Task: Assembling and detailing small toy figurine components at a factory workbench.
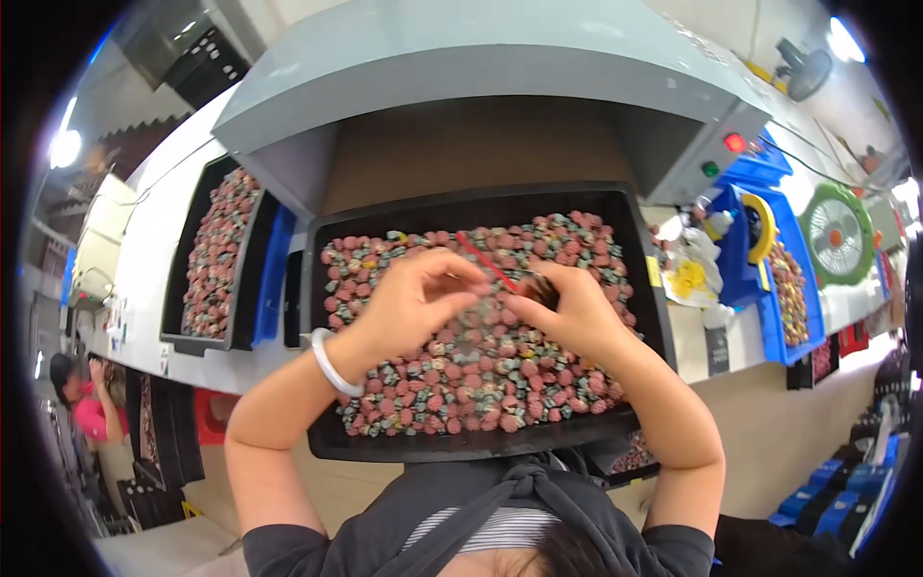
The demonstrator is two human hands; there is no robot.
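Both hands are raised over a wide black tray [481,448] heaped with small pink, bumpy pieces [481,370] and smaller grey-green ones. A white bangle [335,363] circles my left wrist. My left hand [423,296] is closed, thumb and fingertips brought together; anything between them is too small to make out. Just right of it, my right hand [569,306] pinches a thin red stick [488,262] between thumb and fingers. The stick slants up and left, over the pieces. Something dark shows in the shadow of the right palm, partly hidden by the fingers.
A grey box-like housing [500,72] with red and green lights arches over the tray's far side. At left stands another filled black tray [171,313]. To the right are blue bins [793,348], a yellow tape roll [761,229] and a green fan [835,236]. A person [91,409] sits far left.
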